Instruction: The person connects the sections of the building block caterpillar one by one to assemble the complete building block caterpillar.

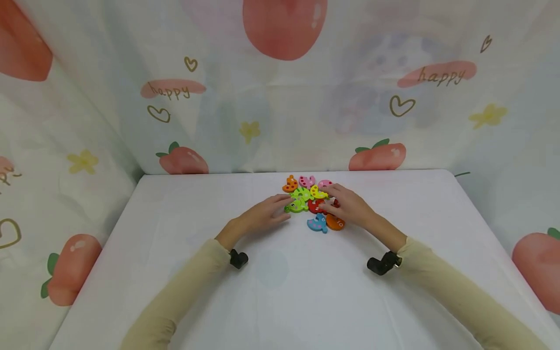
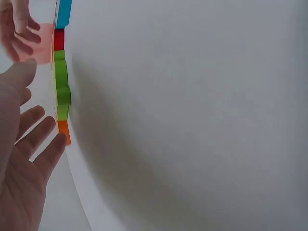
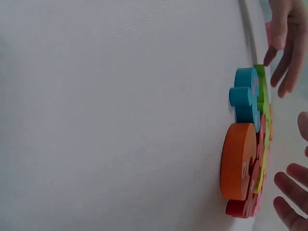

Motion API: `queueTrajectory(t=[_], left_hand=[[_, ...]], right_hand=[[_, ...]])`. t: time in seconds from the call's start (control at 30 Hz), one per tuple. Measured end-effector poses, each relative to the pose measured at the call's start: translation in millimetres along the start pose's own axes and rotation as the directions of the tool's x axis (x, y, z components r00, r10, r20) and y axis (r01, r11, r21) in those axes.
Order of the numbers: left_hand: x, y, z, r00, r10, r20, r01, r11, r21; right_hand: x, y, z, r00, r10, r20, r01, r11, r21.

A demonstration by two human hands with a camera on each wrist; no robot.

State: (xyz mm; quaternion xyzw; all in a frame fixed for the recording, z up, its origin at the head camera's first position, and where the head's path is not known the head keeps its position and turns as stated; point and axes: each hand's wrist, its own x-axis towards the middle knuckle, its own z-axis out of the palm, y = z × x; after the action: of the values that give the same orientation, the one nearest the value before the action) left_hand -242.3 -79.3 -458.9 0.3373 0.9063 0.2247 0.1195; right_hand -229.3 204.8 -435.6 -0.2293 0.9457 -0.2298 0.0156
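Note:
Colourful wooden puzzle pieces lie in a cluster at the back of the table. A green piece with a face [image 1: 296,204] is nearest my left hand [image 1: 266,213], whose fingers are spread and hold nothing. My right hand [image 1: 350,205] hovers over the cluster's right side with loose fingers, partly hiding a red piece [image 1: 315,207] and a yellow piece [image 1: 318,192]. In front lie a blue piece [image 3: 246,94] and an orange piece [image 3: 236,161]. Another orange piece [image 1: 290,184] and a pink piece [image 1: 307,182] sit at the back. Whether any fingertip touches a piece, I cannot tell.
A white cloth covers the table [image 1: 271,291], and its far edge runs just behind the pieces. Patterned curtains [image 1: 288,107] with fruit and hearts hang behind and at both sides. Black wrist cameras [image 1: 383,263] sit on both sleeves.

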Motion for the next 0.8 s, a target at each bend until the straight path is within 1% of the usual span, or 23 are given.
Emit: queueTrajectory(t=[0.1,0.17,0.23,0.33,0.4,0.47,0.57,0.63,0.7,0.77,0.8], left_hand=[[4.7,3.2,2.8,0.999,0.023,0.025,-0.024,0.998,0.052],[5.6,3.5,3.8,0.999,0.017,0.05,-0.022,0.993,0.112],[4.6,3.1,4.1,0.998,0.001,0.068,-0.013,0.982,0.188],[1.0,1.5,1.5,0.997,-0.025,0.073,0.003,0.958,0.286],[-3.4,-1.4,-2.9,0.998,-0.041,0.055,0.021,0.949,0.315],[-9.2,-7.6,-9.1,0.998,-0.051,0.03,0.038,0.943,0.332],[-21.6,-21.6,-19.9,0.997,-0.072,-0.009,0.071,0.936,0.344],[-30.5,-32.1,-27.0,0.997,-0.07,-0.042,0.081,0.932,0.352],[-38.8,-40.6,-34.1,0.995,-0.083,-0.063,0.1,0.934,0.342],[-46.0,-48.5,-40.6,0.993,-0.081,-0.083,0.105,0.935,0.338],[-49.2,-51.9,-43.3,0.991,-0.091,-0.094,0.117,0.939,0.323]], right_hand=[[2.4,-6.6,4.2,1.0,0.004,0.014,-0.004,1.0,-0.003],[3.7,-8.4,6.4,1.0,0.013,0.019,-0.013,1.0,-0.002],[5.1,-9.1,8.4,0.999,0.021,0.027,-0.021,1.0,0.0],[8.2,-8.9,12.1,0.999,0.026,0.039,-0.025,1.0,-0.017],[10.5,-10.2,13.9,0.999,0.025,0.047,-0.023,0.999,-0.034],[12.6,-12.4,15.5,0.998,0.023,0.056,-0.02,0.998,-0.06],[15.0,-17.2,17.4,0.997,0.024,0.074,-0.017,0.995,-0.099],[16.4,-18.8,18.7,0.997,0.026,0.077,-0.017,0.994,-0.111],[18.1,-19.5,19.6,0.997,0.028,0.076,-0.019,0.993,-0.113],[20.1,-19.3,20.6,0.997,0.026,0.068,-0.019,0.994,-0.108],[21.1,-19.4,21.1,0.998,0.021,0.065,-0.014,0.995,-0.102]])
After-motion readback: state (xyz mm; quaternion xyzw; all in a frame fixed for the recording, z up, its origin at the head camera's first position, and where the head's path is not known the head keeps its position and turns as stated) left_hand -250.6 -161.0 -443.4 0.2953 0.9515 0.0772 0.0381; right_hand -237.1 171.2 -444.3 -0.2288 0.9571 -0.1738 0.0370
